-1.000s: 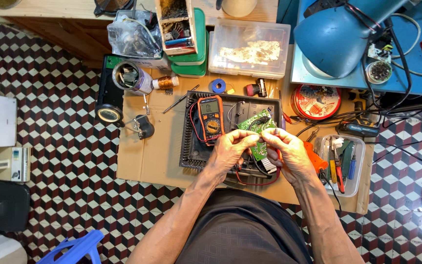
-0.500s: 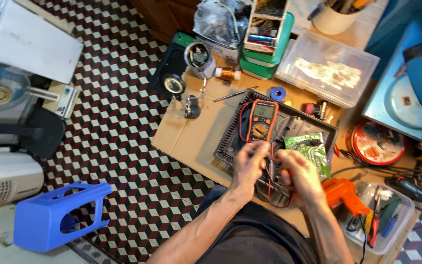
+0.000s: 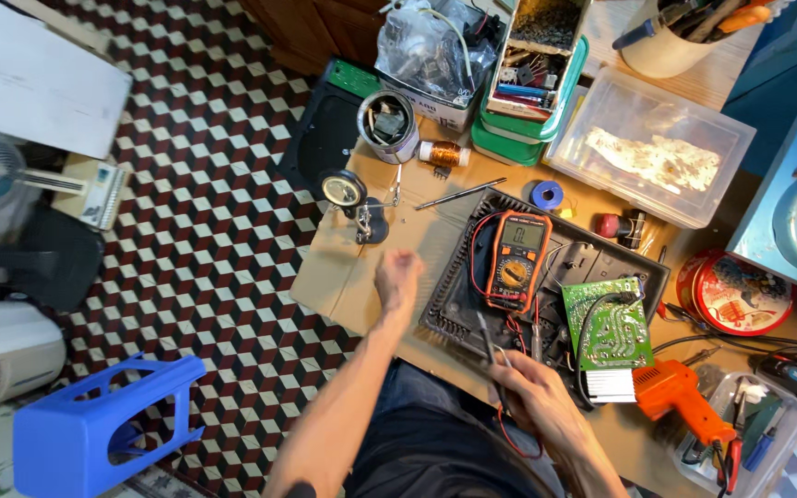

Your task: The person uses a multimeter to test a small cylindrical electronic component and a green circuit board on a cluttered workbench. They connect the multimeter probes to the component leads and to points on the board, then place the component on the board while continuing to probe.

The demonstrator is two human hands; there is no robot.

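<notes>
My right hand (image 3: pixel 535 392) is closed around two thin multimeter probes (image 3: pixel 489 339), near the front edge of a black tray (image 3: pixel 445 309). Red and black leads run from them to an orange multimeter (image 3: pixel 514 258) lying on the tray. A green circuit board (image 3: pixel 609 334) rests face up on the tray's right side, just right of my right hand. My left hand (image 3: pixel 398 277) hovers blurred over the bare cardboard (image 3: pixel 343 277) left of the tray. Nothing shows in it.
A magnifier stand (image 3: pixel 348 195), tin can (image 3: pixel 387 124), copper wire spool (image 3: pixel 443 152) and blue tape roll (image 3: pixel 546 194) lie beyond the tray. An orange soldering gun (image 3: pixel 680 397), red round tin (image 3: pixel 740 295) and clear boxes (image 3: pixel 652 152) sit right. A blue stool (image 3: pixel 94 424) stands on the checkered floor.
My left hand has left the tray and swung left over the cardboard. My right hand has drawn back toward me with the probes. The green board now lies uncovered.
</notes>
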